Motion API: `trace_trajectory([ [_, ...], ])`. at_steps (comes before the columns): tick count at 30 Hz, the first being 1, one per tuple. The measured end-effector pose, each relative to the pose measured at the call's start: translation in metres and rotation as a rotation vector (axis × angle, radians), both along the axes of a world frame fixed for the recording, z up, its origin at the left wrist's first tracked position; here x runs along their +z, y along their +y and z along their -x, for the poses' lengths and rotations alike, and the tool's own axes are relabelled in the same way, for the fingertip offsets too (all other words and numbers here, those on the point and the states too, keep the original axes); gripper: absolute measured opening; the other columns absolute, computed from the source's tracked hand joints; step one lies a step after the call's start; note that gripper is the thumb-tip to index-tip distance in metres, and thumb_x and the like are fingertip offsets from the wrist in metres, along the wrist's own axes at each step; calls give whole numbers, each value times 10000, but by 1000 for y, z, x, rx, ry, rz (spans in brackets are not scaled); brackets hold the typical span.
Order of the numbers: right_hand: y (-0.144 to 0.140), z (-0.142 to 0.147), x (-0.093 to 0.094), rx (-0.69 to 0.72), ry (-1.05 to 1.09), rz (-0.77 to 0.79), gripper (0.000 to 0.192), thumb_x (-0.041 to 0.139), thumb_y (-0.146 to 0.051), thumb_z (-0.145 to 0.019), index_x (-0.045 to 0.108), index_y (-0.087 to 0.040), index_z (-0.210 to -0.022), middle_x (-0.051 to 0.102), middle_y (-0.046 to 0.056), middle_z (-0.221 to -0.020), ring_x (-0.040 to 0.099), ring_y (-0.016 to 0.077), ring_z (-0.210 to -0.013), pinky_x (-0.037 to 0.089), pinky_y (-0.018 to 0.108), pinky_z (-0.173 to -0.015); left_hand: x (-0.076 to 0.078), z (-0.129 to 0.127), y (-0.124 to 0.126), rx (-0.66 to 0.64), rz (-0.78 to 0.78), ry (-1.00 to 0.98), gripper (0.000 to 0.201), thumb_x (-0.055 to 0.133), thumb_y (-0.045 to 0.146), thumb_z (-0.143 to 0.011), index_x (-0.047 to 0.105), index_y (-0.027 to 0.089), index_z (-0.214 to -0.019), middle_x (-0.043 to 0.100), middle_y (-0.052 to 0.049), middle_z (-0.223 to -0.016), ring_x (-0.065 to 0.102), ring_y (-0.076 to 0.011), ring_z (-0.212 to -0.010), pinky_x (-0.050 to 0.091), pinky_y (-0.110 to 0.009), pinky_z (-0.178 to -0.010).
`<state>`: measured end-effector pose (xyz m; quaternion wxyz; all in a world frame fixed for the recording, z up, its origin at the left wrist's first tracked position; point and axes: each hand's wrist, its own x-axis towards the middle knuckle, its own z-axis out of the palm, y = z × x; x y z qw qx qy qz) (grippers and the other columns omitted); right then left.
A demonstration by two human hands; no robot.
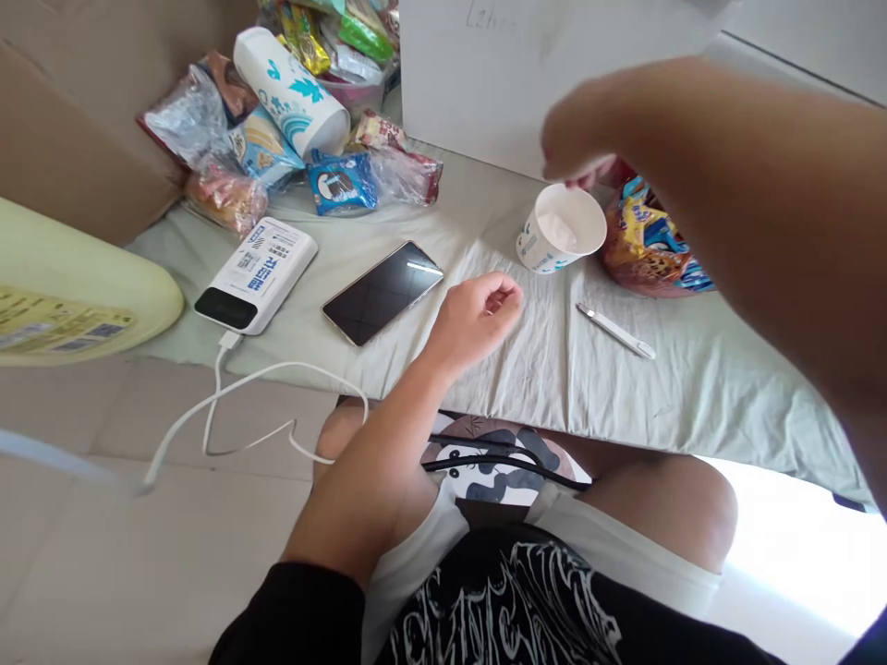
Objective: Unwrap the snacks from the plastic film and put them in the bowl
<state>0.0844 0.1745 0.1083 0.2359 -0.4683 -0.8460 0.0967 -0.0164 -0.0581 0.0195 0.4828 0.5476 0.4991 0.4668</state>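
Observation:
My left hand (479, 310) rests on the pale green cloth with its fingers curled in, and nothing shows in it. To its left lies a dark-screened phone (383, 292). My right hand (583, 139) hangs above the far rim of a white paper cup (547, 251) with blue print. Its fingers point down and are blurred and partly hidden, so a grip cannot be made out. Something white lies inside the cup. Beside the cup, partly behind my right forearm, is a bowl of wrapped snacks (648, 235). A white slim pen-like cutter (615, 331) lies in front of it.
A white power bank (258, 275) with a white cable (277, 366) sits at the left. Behind it are wrapped snacks (339, 182) and a tipped paper cup (291, 92). A yellow-green bottle (76, 277) juts in from the left edge. A white box (471, 83) stands behind.

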Motion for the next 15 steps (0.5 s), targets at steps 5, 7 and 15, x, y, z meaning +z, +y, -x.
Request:
trace_trajectory([
  [5, -28, 71, -21, -46, -265, 152, 354, 836, -268, -732, 562, -49, -770, 741, 166, -1279, 666, 312, -1306, 521, 421, -1061, -1, -1, 3, 14, 19, 9, 129, 582, 221, -885, 682, 192, -809, 723, 2, -795, 644, -139, -772, 477, -286, -739],
  [7, -41, 90, -48, -63, -263, 204, 412, 822, -345, -781, 537, -58, -857, 671, 224, -1385, 666, 321, -1312, 523, 477, -1070, -1, 1, 2, 41, 39, -1, 126, 576, 199, -883, 682, 191, -816, 732, -2, -811, 657, -144, -788, 491, -290, -760],
  [15, -39, 98, -77, -190, -149, 261, 166, 627, -200, -880, 467, -173, -846, 738, 155, -1186, 693, 213, -1171, 517, 447, -1066, 4, 22, 2, 116, 62, 51, 112, 595, 187, -886, 662, 202, -799, 722, 20, -766, 631, -135, -716, 464, -293, -704],
])
